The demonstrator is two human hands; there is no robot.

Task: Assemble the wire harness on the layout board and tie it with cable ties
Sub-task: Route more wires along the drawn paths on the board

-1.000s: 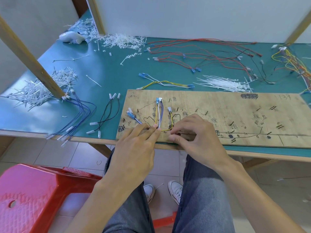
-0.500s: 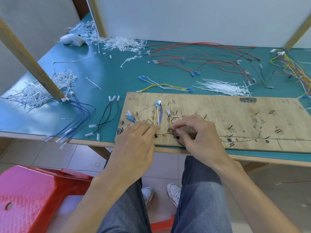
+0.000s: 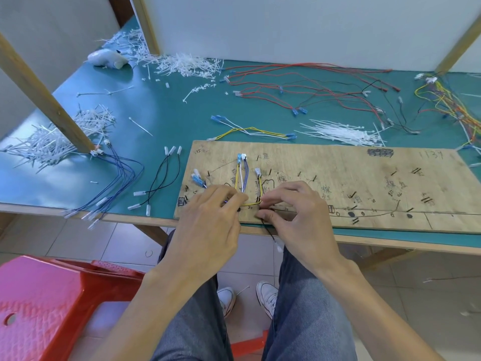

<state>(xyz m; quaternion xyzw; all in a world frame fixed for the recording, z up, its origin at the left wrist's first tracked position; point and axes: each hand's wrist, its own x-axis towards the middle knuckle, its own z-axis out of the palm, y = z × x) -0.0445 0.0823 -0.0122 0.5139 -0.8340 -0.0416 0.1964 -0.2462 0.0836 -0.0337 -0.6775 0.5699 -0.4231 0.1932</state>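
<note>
yellow wire [image 3: 252, 203] runs flat between my two hands, along the near edge of the layout board [image 3: 338, 168]. a moment ago my hands were almost touching. now they sit a little apart, and a thin black wire [image 3: 268, 230] hangs down off the board edge under my right hand [image 3: 303, 220]. it was not hanging there before. its little white end dangles just above my knee. i think this means i am adding the black wire to the bunch, so the harness is not ready for tying yet.

my left hand [image 3: 210, 220] lies flat with the fingers pressed down on the wires where the yellow and purple ones bend. my right hand is curled, thumb and first finger pinched together right where the yellow wire and the black wire meet. i cannot tell if the pinch holds one wire or both.

my hands cover the spot where the wires join, so i can't see the pegs there. the pen marks on the board are too smudgy to read. the pile of white cable ties [image 3: 341, 131] lies far past my right hand, on the green table [image 3: 169, 121]. none is in my hands that i can see.
</note>
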